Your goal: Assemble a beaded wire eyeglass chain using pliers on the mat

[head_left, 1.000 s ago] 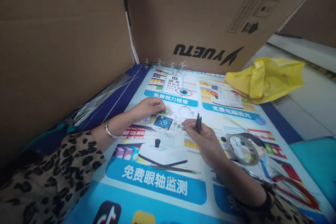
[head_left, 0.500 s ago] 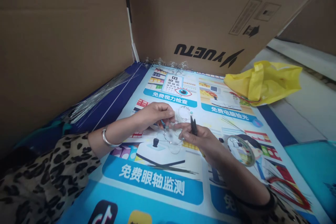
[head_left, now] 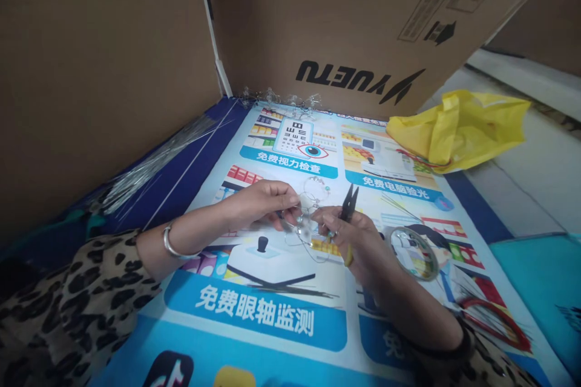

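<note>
Silvery and loosely looped, a clear-beaded wire piece (head_left: pixel 303 232) is pinched in the left grip (head_left: pixel 265 202). Beside it, the right grip (head_left: pixel 354 234) holds black-nosed pliers (head_left: pixel 348 205).

Cardboard (head_left: pixel 290 18) blocks well beyond the hands (head_left: pixel 256 205) (head_left: pixel 358 239); nearer sheet (head_left: pixel 285 372) seems passable.

I see leopard print, black spots on tan, across the sleeves (head_left: pixel 93 299), a silver bangle (head_left: pixel 167 243) and a black wristband (head_left: pixel 466 338). The pliers (head_left: pixel 348 204) show me black at the tip and yellow on the handle; the wirework (head_left: pixel 305 231) is clear and silvery. Under it, my view gives a light-blue poster (head_left: pixel 258 357) with white lettering on deeper blue bands. Around that I get plain brown cardboard (head_left: pixel 327 6) printed in black, a bright yellow bag (head_left: pixel 463 133), a red coil (head_left: pixel 521 340), a teal pouch (head_left: pixel 531 269) and silver wires (head_left: pixel 147 178) against dark blue cloth (head_left: pixel 188 169).
</note>
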Motion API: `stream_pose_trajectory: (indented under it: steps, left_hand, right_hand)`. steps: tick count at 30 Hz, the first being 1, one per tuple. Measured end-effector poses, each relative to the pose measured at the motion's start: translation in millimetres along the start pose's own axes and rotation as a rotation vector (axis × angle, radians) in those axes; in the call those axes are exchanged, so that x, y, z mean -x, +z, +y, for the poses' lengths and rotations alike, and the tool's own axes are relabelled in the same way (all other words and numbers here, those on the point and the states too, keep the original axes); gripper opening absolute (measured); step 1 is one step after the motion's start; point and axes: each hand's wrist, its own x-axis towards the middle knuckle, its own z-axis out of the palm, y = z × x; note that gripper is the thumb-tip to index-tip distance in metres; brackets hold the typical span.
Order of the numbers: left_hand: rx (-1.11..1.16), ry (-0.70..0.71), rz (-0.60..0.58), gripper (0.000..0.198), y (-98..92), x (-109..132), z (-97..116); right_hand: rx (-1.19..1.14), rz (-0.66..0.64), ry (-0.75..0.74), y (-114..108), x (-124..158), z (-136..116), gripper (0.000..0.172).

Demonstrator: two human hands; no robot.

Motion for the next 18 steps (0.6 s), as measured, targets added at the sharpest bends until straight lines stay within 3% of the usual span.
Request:
stream_pose_trajectory:
  steps: [8,18]
  left_hand:
    - [-0.012,-0.061,-0.012,0.031,-4.0,0.4,-5.2]
    - [0.081,-0.036,-0.004,0.022,-7.4,0.2,-10.9]
  right_hand:
    - [-0.107,0.011,-0.042,-5.4,-4.9,3.9,0.01]
    - [-0.062,-0.016,-0.115,-0.4,-1.7,5.3,0.008]
